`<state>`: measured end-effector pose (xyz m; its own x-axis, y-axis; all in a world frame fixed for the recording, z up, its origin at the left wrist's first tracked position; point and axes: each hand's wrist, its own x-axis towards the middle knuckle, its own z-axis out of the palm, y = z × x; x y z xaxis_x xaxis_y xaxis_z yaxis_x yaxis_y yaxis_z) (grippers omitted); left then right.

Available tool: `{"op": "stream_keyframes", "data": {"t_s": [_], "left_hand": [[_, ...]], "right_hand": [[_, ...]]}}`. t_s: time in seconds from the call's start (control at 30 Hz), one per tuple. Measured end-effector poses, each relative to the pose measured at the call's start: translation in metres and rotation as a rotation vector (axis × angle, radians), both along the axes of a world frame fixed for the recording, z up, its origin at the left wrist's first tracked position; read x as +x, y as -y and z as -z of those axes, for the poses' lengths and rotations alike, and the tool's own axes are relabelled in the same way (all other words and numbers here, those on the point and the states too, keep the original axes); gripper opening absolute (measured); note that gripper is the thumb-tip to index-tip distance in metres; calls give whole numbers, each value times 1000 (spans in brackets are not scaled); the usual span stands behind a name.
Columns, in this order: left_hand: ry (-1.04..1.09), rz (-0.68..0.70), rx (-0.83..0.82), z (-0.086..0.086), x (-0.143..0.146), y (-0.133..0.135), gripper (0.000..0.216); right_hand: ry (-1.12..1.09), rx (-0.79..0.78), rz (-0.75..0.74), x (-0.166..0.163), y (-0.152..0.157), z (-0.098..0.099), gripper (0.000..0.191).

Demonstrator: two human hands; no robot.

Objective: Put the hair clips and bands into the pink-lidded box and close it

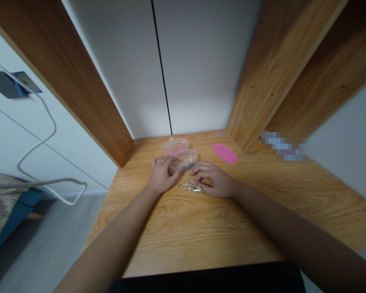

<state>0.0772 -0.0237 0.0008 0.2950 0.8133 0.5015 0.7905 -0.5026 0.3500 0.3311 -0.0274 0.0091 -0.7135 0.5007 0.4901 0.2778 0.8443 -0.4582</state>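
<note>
A small clear plastic box (186, 156) stands on the wooden desk (201, 228) with its hinged lid (175, 145) thrown back; a pink clasp shows on the lid. My left hand (161, 175) is wrapped around the near left side of the box, fingers closed on its wall. A little heap of small silvery metal pieces (189, 186) lies just in front of the box. My right hand (213, 179) rests beside that heap with its fingertips drawn together over the pieces; whether it pinches one is hidden.
A flat pink oval object (225, 153) lies on the desk to the right of the box. Wooden side panels (79, 81) rise on both sides, a white wall behind. A white cable (49, 134) hangs at the left over the floor.
</note>
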Motion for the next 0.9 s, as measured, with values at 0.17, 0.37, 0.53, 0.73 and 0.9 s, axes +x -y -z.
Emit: {"op": "stream_keyframes", "data": {"t_s": [0.17, 0.37, 0.53, 0.73, 0.9], "left_hand": [[-2, -2, -4, -1, 0, 0, 33], [6, 13, 3, 0, -1, 0, 32], [6, 14, 6, 2, -1, -1, 32], [-5, 15, 16, 3, -1, -2, 32], [-6, 13, 17, 1, -2, -1, 32]], "right_hand": [[-68, 11, 11, 0, 0, -3, 8], [-129, 56, 127, 2, -1, -1, 6], [-96, 103, 267, 2, -7, 2, 5], [-49, 103, 389, 3, -15, 11, 10], [25, 49, 444, 5, -18, 16, 14]]}}
